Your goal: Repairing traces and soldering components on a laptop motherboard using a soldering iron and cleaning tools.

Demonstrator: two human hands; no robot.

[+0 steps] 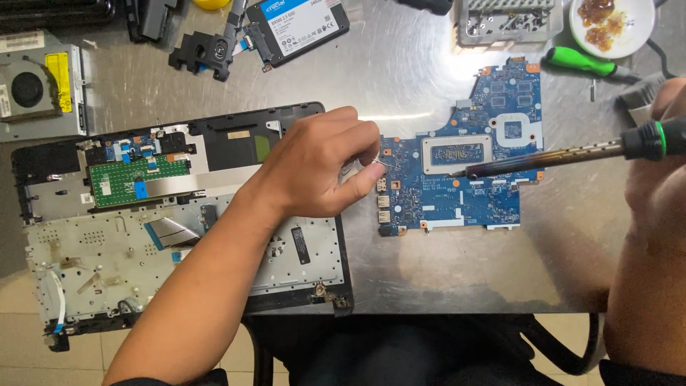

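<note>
A blue laptop motherboard (464,171) lies flat on the metal table (407,71). My left hand (321,168) rests at the board's left edge, pinching a thin strand of solder wire (386,163) between thumb and fingers. My right hand (661,143) holds a soldering iron (564,159) with a black and green grip. Its dark tip points left and sits over the middle of the board, just below the silver chip.
An opened laptop base (143,236) with a green circuit board lies at the left under my forearm. A solid-state drive (300,25), a fan assembly (36,89), a green-handled screwdriver (579,63), a parts tray (504,21) and a white dish (614,25) line the far side.
</note>
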